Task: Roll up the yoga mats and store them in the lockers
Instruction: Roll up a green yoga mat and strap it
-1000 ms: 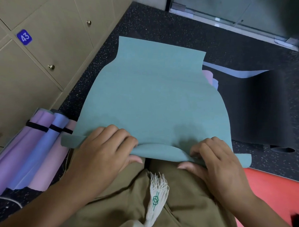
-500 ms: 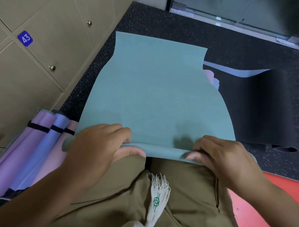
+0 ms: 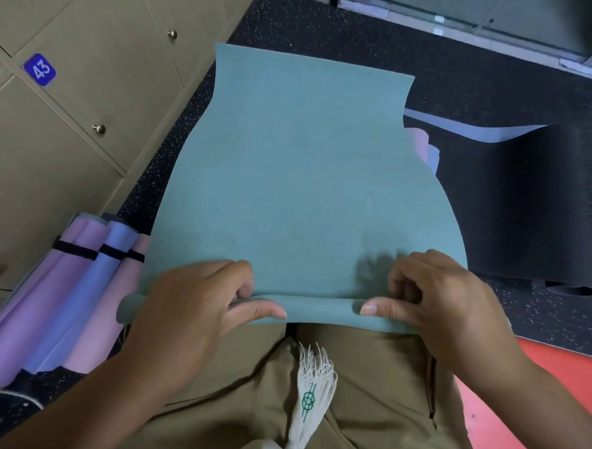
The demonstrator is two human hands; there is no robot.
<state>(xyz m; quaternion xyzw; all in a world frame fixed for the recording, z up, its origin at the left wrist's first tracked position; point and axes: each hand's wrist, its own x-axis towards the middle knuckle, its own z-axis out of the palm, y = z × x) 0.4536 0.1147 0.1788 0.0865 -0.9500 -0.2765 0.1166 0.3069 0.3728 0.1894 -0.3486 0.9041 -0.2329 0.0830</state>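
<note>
A teal yoga mat (image 3: 300,177) lies flat on the dark speckled floor (image 3: 330,32), stretching away from the person, with its near edge turned over into a thin roll just in front of their khaki trousers (image 3: 365,397). Both forearms reach forward from the near corners. The left hand (image 3: 189,304) sits on the roll's left part, fingers curled over the top and thumb lying along the near side, pinching the roll. The right hand (image 3: 443,305) grips the roll's right part the same way, fingers bent tightly, thumb pointing left along the roll.

Beige lockers (image 3: 72,112) line the left side, one numbered 43. Near left, rolled mats (image 3: 64,299) in purple, blue and pink lie strapped together beside the lockers. A black mat (image 3: 532,207) lies on the right, partly under the teal one.
</note>
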